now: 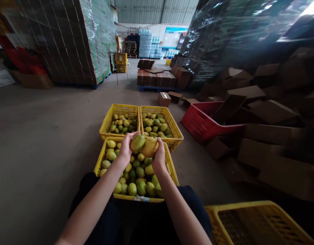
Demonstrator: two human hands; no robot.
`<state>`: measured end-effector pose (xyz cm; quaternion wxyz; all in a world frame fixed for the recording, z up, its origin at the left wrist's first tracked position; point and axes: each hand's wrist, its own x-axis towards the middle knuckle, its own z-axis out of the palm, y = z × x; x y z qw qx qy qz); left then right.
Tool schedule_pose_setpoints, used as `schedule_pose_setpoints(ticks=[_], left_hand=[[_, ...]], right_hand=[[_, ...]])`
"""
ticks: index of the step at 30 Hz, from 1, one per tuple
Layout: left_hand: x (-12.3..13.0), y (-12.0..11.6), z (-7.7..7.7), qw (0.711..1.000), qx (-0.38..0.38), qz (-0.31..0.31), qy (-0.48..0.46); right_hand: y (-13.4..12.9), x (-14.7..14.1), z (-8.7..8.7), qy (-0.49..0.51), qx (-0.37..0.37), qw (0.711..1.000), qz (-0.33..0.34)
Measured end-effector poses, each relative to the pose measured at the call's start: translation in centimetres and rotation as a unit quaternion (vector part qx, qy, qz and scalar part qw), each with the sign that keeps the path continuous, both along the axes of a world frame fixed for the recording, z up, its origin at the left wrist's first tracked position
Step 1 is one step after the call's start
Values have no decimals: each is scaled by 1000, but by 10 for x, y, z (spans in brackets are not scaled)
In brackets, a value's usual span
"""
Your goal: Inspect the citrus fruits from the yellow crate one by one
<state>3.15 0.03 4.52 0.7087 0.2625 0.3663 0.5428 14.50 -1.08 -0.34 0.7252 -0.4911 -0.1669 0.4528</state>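
My left hand [126, 147] is closed around a green-yellow fruit [137, 142]. Beside it, my right hand [159, 156] grips a yellower fruit [149, 147], and the two fruits appear to touch. Both are held above the near yellow crate [173, 170], which holds several green and yellow fruits [141, 187]. Beyond my hands stand two more yellow crates, the left one [104, 126] and the right one [176, 131], with smaller-looking fruits inside.
A red crate [200, 124] with cardboard stands at the right, beside piled boxes [264, 149]. Another yellow crate [245, 205] is at the lower right. Wrapped stacks rise on both sides, and a blue pallet [157, 89] carries flattened cartons further back.
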Motion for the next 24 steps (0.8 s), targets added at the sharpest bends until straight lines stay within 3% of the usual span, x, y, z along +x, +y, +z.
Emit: schedule_pose_setpoints(ticks=[3, 8, 14, 18, 24], left_hand=[[0, 4, 2, 999, -21, 24, -44], [-1, 6, 0, 996, -53, 34, -67], [-5, 2, 2, 994, -79, 43, -68], [-1, 0, -2, 993, -74, 58, -74], [3, 4, 0, 992, -105, 27, -64]], right_hand=[[1, -1, 0, -42, 11, 999, 16], [-4, -7, 6, -24, -1, 999, 41], [-7, -12, 12, -67, 70, 994, 47], [-5, -9, 16, 9, 84, 995, 44], [-3, -7, 20, 136, 35, 988, 67]])
